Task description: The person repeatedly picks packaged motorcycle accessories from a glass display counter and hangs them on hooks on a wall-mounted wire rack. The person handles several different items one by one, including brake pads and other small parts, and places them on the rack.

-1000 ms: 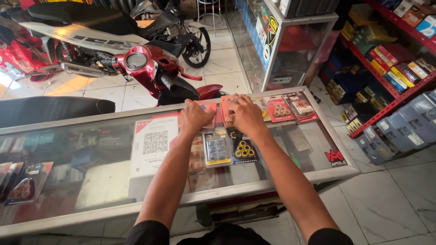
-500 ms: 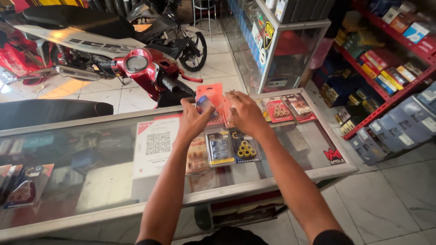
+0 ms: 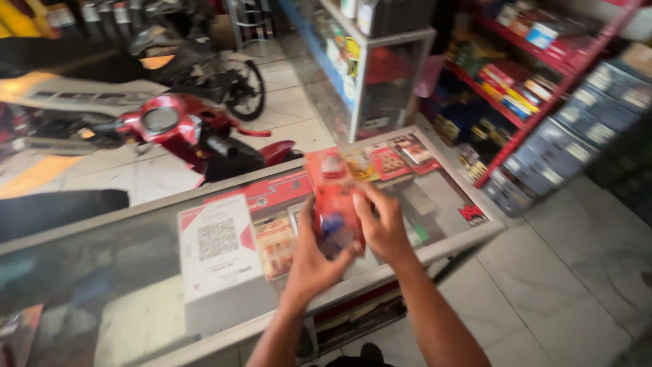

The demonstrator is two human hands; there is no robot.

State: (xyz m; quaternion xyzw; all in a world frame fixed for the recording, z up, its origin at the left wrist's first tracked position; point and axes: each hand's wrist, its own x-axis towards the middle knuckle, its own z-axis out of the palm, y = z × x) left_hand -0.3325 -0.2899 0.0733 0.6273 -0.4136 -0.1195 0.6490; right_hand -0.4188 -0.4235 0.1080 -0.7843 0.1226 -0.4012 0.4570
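1. Both hands clasp one red blister pack: left hand [image 3: 314,261] cups its lower left edge, right hand [image 3: 385,230] wraps its right side.
2. The red blister pack [image 3: 333,197] sits lifted above the glass counter [image 3: 136,272].
3. Best held by the edges, level and unbent.
4. Beyond the grip: one scooter [image 3: 183,129], three flat packs [image 3: 390,160].

A glass-topped table [image 3: 102,285] runs across the middle of the frame. A white card with a square code [image 3: 219,243] lies on it left of centre, and flat red packets [image 3: 390,160] sit in a row toward its upper right corner.
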